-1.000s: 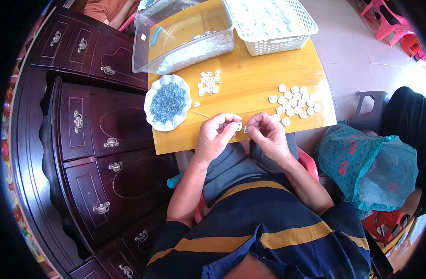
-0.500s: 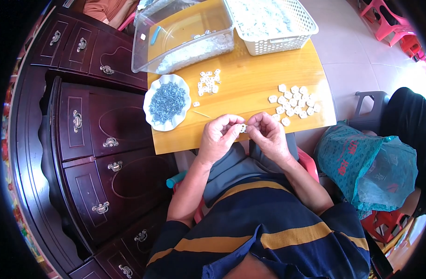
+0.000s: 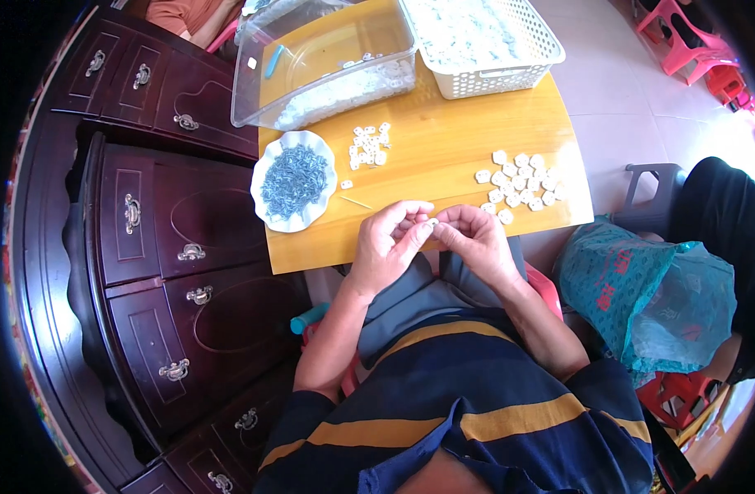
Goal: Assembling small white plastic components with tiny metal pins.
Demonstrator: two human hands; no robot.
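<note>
My left hand (image 3: 391,240) and my right hand (image 3: 474,237) meet over the table's near edge. Their thumbs and fingertips pinch one small white plastic piece (image 3: 432,222) between them, mostly covered by the fingers. To the left stands a white scalloped dish (image 3: 260,207) heaped with small grey metal parts (image 3: 295,183). A thin yellowish stick (image 3: 356,201) lies between the dish and my left hand. Beyond it is a small cluster of white pieces with holes (image 3: 367,146). Right of my hands, several white rounded pieces (image 3: 521,179) lie spread out.
At the back of the wooden table (image 3: 443,136) stand a clear plastic bin (image 3: 254,103) and a white perforated basket (image 3: 501,83), both with white pieces. Dark drawers (image 3: 188,206) flank the left side. A teal plastic bag (image 3: 612,284) is at right; another person's arm (image 3: 217,23) shows at top left.
Both hands stay at the same spot. The fingertips have closed in further over the white piece, so less of it shows.
</note>
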